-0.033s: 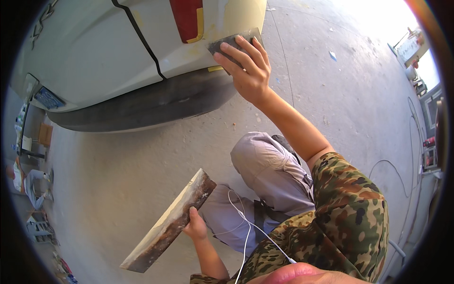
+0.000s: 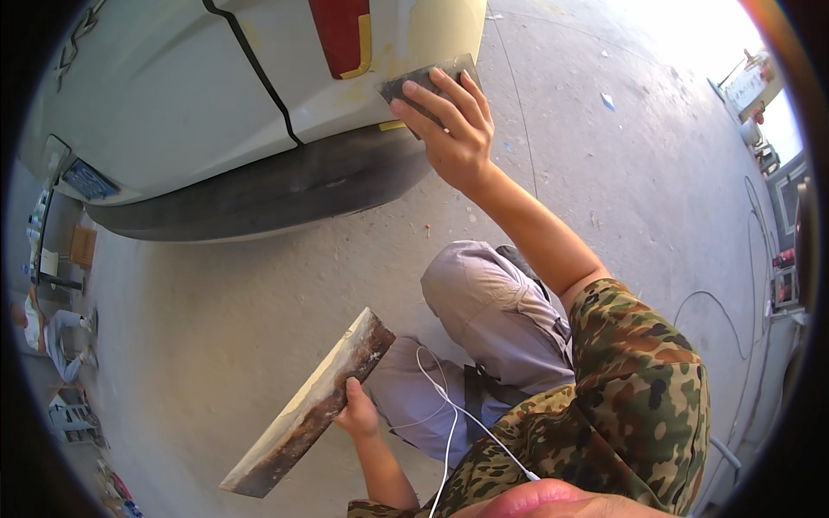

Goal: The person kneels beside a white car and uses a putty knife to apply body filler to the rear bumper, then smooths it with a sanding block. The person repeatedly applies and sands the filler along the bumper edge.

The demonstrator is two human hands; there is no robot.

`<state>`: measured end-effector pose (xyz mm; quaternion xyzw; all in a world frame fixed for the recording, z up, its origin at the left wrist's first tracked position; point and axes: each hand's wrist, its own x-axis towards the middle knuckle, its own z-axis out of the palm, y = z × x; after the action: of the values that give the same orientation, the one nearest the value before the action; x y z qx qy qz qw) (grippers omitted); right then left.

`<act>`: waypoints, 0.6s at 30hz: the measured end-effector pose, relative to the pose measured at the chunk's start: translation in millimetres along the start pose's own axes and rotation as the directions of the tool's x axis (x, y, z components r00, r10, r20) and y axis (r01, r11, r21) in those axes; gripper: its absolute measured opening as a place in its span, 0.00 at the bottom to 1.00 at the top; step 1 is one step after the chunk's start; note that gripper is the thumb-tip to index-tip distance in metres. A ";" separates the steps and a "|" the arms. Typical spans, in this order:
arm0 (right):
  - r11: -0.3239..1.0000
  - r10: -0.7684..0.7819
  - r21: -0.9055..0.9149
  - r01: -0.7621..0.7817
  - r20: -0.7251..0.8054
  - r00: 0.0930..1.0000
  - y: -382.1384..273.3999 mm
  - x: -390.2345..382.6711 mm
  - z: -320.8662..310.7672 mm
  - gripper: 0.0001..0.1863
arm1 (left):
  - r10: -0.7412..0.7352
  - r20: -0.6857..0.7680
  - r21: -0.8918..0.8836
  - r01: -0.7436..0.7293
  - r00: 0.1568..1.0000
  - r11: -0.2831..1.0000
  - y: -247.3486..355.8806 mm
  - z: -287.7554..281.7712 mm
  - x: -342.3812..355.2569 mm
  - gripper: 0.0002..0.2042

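Observation:
At the vehicle's rear corner, my right hand (image 2: 458,134) presses a dark, flat spreader (image 2: 421,77) against the pale body panel (image 2: 432,30), its fingers laid over the blade. The spreader sits below and right of a red tail light (image 2: 335,30) edged with yellow masking tape (image 2: 365,47). Down by my left knee, my left hand (image 2: 358,413) grips a long, stained board (image 2: 289,440), thumb on top. A strip of cream-coloured paste (image 2: 308,389) runs along the board's upper edge. The board is tilted and apart from the vehicle.
A dark bumper (image 2: 285,190) curves under the white vehicle body (image 2: 173,112). Hoses or cables (image 2: 749,250) trail over the concrete floor (image 2: 622,173) at right. Another person (image 2: 56,337) sits at far left. A white cable (image 2: 453,406) hangs before my chest.

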<state>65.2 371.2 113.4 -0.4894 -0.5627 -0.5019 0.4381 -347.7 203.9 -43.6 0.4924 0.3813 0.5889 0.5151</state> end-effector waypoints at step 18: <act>0.993 0.107 0.019 -0.114 0.216 0.971 -3.8 -43.9 -19.8 0.16 | -0.045 -0.052 -0.164 0.036 0.998 0.986 6.3 4.9 -2.3 0.31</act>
<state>67.5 346.6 71.9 -0.5643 -0.5863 -0.4122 0.4098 -344.5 200.2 -36.9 0.4242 0.3561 0.6209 0.5547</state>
